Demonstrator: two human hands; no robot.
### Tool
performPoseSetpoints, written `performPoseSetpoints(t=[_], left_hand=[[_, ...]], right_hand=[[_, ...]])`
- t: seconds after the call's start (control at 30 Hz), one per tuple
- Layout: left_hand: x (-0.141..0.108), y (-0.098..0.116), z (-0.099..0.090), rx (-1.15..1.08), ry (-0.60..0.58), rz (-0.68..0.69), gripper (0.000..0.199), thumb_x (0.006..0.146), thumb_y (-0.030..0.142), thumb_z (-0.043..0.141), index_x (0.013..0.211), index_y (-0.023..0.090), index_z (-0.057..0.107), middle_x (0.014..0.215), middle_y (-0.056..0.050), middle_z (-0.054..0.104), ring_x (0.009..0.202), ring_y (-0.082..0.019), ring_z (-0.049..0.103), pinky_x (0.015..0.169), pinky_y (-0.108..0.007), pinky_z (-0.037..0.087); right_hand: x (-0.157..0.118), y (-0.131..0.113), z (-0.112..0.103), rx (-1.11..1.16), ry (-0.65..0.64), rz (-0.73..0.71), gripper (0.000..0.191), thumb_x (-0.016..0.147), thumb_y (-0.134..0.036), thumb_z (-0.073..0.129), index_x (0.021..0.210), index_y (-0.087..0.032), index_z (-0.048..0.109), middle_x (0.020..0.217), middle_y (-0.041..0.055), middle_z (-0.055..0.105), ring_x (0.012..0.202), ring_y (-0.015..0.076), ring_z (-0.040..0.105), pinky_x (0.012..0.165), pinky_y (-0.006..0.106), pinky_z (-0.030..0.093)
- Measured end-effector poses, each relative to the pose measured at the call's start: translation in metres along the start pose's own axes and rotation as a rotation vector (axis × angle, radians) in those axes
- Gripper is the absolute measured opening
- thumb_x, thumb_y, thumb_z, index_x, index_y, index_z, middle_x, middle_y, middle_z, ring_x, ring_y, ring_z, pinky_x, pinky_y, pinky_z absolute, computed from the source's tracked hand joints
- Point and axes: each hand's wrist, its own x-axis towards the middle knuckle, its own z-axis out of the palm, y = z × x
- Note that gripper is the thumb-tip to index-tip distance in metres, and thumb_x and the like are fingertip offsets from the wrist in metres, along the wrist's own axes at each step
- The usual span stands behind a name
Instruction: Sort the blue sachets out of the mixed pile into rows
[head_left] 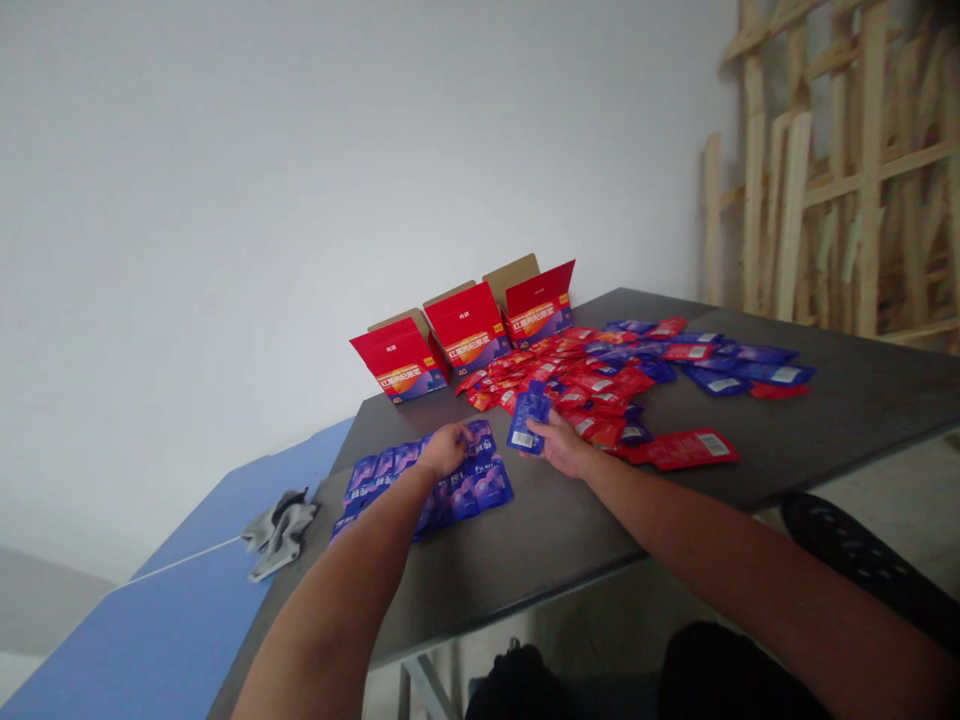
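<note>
My right hand [561, 445] pinches a blue sachet [528, 417] upright, its barcode side facing me, just above the dark grey table [555, 540]. My left hand [446, 450] lies on the far edge of a group of blue sachets [465, 492] set side by side in overlapping rows. Its fingers reach toward one sachet, and whether they grip it is hard to tell. Just beyond my right hand spreads a loose heap of red sachets [577, 385], mixed with some blue ones. Further right lie more blue sachets [750, 365] and a flat red sachet [690, 450].
Several open red cartons [466, 328] stand in a row along the table's far left edge. A grey cloth [279, 533] lies on a blue table [187, 600] adjoining on the left. Wooden slats [825, 180] lean against the wall at right. Something black [855, 560] lies on the floor.
</note>
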Motion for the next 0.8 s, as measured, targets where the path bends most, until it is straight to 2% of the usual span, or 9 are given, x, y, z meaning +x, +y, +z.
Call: performPoseSetpoints(t=[0.07,0.13,0.27,0.33,0.43,0.53,0.63,0.73,0.8], left_hand=[[-0.001,0.017,0.004,-0.133,0.060,-0.021,0.023,0.081,0.015,0.042,0.094,0.018,0.060,0.094,-0.005,0.066,0.091,-0.017,0.061,0.090,-0.031,0.045],[-0.005,0.039,0.011,-0.259,0.109,0.024,0.025,0.083,0.020,0.044,0.104,0.017,0.056,0.097,-0.005,0.064,0.087,-0.015,0.061,0.085,-0.030,0.048],[-0.016,0.079,0.030,-0.277,0.190,0.135,0.058,0.076,0.026,0.060,0.129,0.017,0.039,0.127,-0.013,0.048,0.109,-0.020,0.054,0.091,-0.032,0.044],[-0.019,0.093,0.037,-0.185,0.213,0.111,0.070,0.073,0.029,0.064,0.134,0.016,0.032,0.133,-0.017,0.041,0.119,-0.024,0.047,0.098,-0.035,0.040],[-0.020,0.106,0.041,-0.087,0.211,-0.001,0.074,0.073,0.033,0.065,0.135,0.014,0.029,0.130,-0.020,0.042,0.120,-0.028,0.046,0.098,-0.038,0.039],[-0.021,0.108,0.039,-0.052,0.245,-0.054,0.067,0.076,0.035,0.062,0.131,0.012,0.032,0.125,-0.021,0.047,0.117,-0.028,0.049,0.098,-0.037,0.038],[-0.026,0.099,0.028,-0.089,0.262,-0.111,0.056,0.078,0.038,0.058,0.123,0.012,0.037,0.119,-0.020,0.053,0.113,-0.026,0.053,0.095,-0.035,0.039],[-0.034,0.080,0.009,-0.196,0.241,-0.292,0.049,0.079,0.042,0.055,0.115,0.013,0.040,0.109,-0.019,0.060,0.102,-0.026,0.059,0.088,-0.037,0.044],[-0.038,0.066,-0.005,-0.400,0.208,-0.434,0.042,0.084,0.043,0.045,0.114,0.014,0.041,0.104,-0.017,0.063,0.093,-0.024,0.063,0.081,-0.036,0.049]], right_hand=[[0.000,0.000,0.000,-0.039,-0.005,0.005,0.032,0.073,-0.032,0.069,0.101,-0.028,0.053,0.092,-0.0003,0.065,0.073,0.0160,0.063,0.059,0.035,0.055],[-0.001,0.001,0.001,-0.089,-0.022,0.009,0.031,0.073,-0.034,0.069,0.100,-0.026,0.056,0.091,0.0012,0.067,0.071,0.0164,0.063,0.058,0.034,0.055],[-0.001,0.005,0.002,-0.164,-0.033,0.000,0.031,0.071,-0.036,0.070,0.099,-0.024,0.062,0.087,0.0028,0.068,0.070,0.0172,0.063,0.057,0.031,0.054],[-0.002,0.006,0.002,-0.182,-0.031,-0.013,0.029,0.071,-0.037,0.070,0.096,-0.023,0.064,0.086,0.0029,0.068,0.072,0.0169,0.063,0.059,0.029,0.053],[-0.004,0.008,0.001,-0.197,-0.084,-0.022,0.028,0.073,-0.041,0.068,0.091,-0.020,0.066,0.083,0.0023,0.068,0.073,0.0163,0.063,0.064,0.030,0.053],[-0.005,0.008,0.000,-0.204,-0.142,-0.020,0.032,0.076,-0.047,0.064,0.089,-0.019,0.065,0.079,0.0024,0.066,0.075,0.0166,0.062,0.067,0.032,0.052],[-0.005,0.008,0.000,-0.194,-0.161,-0.006,0.036,0.079,-0.050,0.059,0.093,-0.017,0.064,0.072,0.0026,0.064,0.071,0.0162,0.062,0.066,0.032,0.051],[-0.004,0.006,0.000,-0.163,-0.128,0.002,0.036,0.081,-0.049,0.056,0.096,-0.017,0.063,0.062,-0.0001,0.057,0.062,0.0139,0.059,0.060,0.027,0.048],[-0.003,0.006,0.000,-0.161,-0.113,0.003,0.034,0.080,-0.047,0.057,0.096,-0.018,0.063,0.061,-0.0010,0.055,0.059,0.0128,0.058,0.057,0.025,0.046]])
